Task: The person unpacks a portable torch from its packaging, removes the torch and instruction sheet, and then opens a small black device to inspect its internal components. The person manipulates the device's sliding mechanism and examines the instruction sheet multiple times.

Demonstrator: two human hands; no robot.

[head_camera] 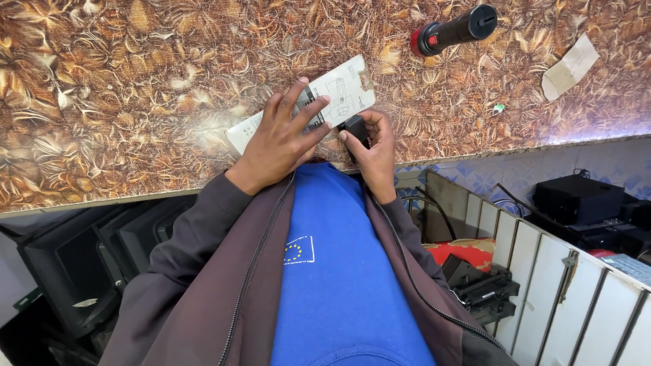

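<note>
Small black block-shaped device, at the near edge of the patterned counter, pinched in the curled fingers of the right hand; left hand spread flat on a white card package just left; black torch with red collar far right.

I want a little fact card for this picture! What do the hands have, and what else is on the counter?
left hand: fingers spread, pressing on a white printed card
right hand: holding a small black block
surface: brown leaf-patterned counter
also on counter: black torch with red collar, torn paper scrap
below counter: black boxes and devices, white slatted rack
</note>
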